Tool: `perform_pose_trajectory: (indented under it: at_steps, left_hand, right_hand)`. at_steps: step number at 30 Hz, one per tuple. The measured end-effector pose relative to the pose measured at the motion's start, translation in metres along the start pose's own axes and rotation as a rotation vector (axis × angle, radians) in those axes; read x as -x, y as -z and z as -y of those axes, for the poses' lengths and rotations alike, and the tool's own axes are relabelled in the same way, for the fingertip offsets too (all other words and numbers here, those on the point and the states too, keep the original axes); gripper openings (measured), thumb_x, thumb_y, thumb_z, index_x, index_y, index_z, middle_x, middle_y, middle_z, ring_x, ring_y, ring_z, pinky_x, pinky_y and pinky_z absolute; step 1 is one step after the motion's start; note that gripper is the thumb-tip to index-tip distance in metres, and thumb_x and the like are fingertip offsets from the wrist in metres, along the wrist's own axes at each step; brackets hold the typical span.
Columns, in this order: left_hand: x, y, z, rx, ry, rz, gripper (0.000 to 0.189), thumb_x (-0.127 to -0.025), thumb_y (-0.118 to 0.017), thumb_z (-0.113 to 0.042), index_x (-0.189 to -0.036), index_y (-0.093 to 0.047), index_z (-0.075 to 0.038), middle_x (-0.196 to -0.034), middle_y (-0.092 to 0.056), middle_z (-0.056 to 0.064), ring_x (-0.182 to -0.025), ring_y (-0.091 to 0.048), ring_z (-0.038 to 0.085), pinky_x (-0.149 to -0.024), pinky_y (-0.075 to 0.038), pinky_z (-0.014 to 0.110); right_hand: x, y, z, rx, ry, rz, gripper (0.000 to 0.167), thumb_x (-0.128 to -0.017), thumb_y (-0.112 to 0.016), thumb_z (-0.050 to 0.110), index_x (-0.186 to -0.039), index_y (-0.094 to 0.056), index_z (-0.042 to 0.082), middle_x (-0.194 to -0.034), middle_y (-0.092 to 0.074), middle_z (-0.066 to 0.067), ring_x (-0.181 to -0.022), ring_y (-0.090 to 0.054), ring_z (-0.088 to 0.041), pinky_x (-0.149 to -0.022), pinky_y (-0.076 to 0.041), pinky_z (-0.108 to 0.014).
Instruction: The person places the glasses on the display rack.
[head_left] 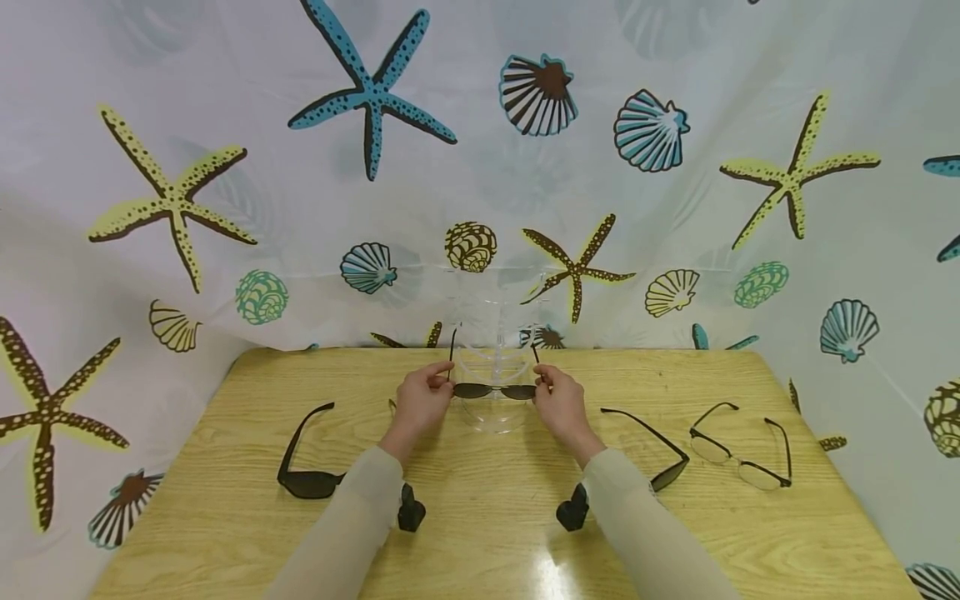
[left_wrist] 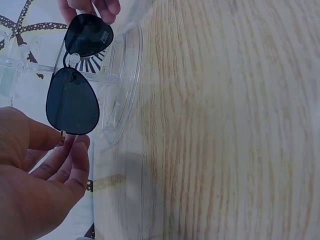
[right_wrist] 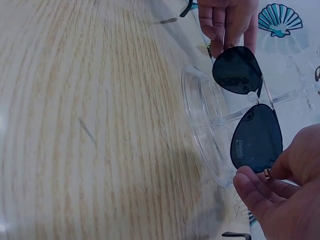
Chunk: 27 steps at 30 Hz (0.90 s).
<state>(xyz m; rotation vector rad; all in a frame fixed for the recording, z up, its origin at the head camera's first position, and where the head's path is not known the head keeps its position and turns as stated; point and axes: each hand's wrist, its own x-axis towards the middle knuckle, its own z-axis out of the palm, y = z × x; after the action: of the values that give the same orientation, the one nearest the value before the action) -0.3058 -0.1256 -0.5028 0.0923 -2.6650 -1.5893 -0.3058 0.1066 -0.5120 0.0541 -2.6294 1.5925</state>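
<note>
A pair of dark aviator sunglasses [head_left: 472, 391] is held level at the front of a clear plastic eyewear stand [head_left: 497, 362], lenses facing the person. My left hand [head_left: 422, 402] pinches the frame at its left hinge, thumb and fingers meeting there in the left wrist view. At the other hinge, my right hand [head_left: 561, 407] pinches the frame the same way. Both temples point back past the stand's sides. The bridge lies against the stand's central post in the right wrist view, just above the curved clear base [right_wrist: 200, 125].
Black thick-framed sunglasses [head_left: 310, 483] lie left, partly behind the left sleeve. On the right are another dark pair [head_left: 670, 473], partly covered by the right sleeve, and half-rim eyeglasses [head_left: 738, 462]. Behind the wooden table [head_left: 495, 517] hangs a curtain [head_left: 495, 192] with starfish and shells.
</note>
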Motion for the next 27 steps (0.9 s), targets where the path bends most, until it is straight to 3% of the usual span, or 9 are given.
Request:
perform_pose_trajectory:
  at_steps: [11,16,21,27]
  left_hand:
    - [-0.0003,-0.0005,-0.0004,-0.006,0.004,0.000,0.041,-0.104,-0.058,-0.005,-0.145,-0.065,-0.007,-0.118,-0.074,0.019,-0.109,-0.073,0.033,-0.072,-0.054,0.029]
    - [0.0024,0.0001,-0.0009,-0.011,-0.016,-0.007,0.041,-0.103,-0.058,-0.003,-0.143,-0.066,-0.006,-0.117,-0.075,0.019,-0.108,-0.073,0.034,-0.073,-0.054,0.030]
    - [0.0040,0.0012,-0.0010,-0.025,-0.031,-0.005,0.042,-0.104,-0.056,-0.004,-0.144,-0.065,-0.006,-0.119,-0.075,0.020,-0.109,-0.073,0.035,-0.074,-0.056,0.034]
    - [0.0084,0.0053,-0.0028,-0.055,-0.037,-0.005,0.043,-0.104,-0.059,-0.008,-0.147,-0.063,-0.009,-0.124,-0.075,0.020,-0.114,-0.072,0.036,-0.092,-0.059,0.051]
  right_hand:
    - [0.0034,0.0015,0.0023,0.010,0.038,-0.006,0.040,-0.106,-0.044,0.001,-0.141,-0.060,-0.009,-0.126,-0.068,-0.032,-0.093,-0.076,-0.033,-0.055,-0.046,-0.024]
    - [0.0018,0.0008,0.0002,0.008,0.016,0.007,0.040,-0.107,-0.045,0.001,-0.144,-0.059,-0.006,-0.131,-0.067,-0.031,-0.096,-0.075,-0.039,-0.056,-0.043,-0.024]
    - [0.0021,0.0006,0.0004,0.038,0.021,0.006,0.039,-0.107,-0.046,0.001,-0.143,-0.060,-0.006,-0.132,-0.068,-0.030,-0.098,-0.076,-0.036,-0.058,-0.046,-0.024]
    - [0.0034,0.0026,0.0027,0.060,0.024,0.010,0.040,-0.108,-0.047,0.004,-0.145,-0.060,-0.003,-0.138,-0.065,-0.030,-0.079,-0.071,-0.032,-0.053,-0.040,-0.027]
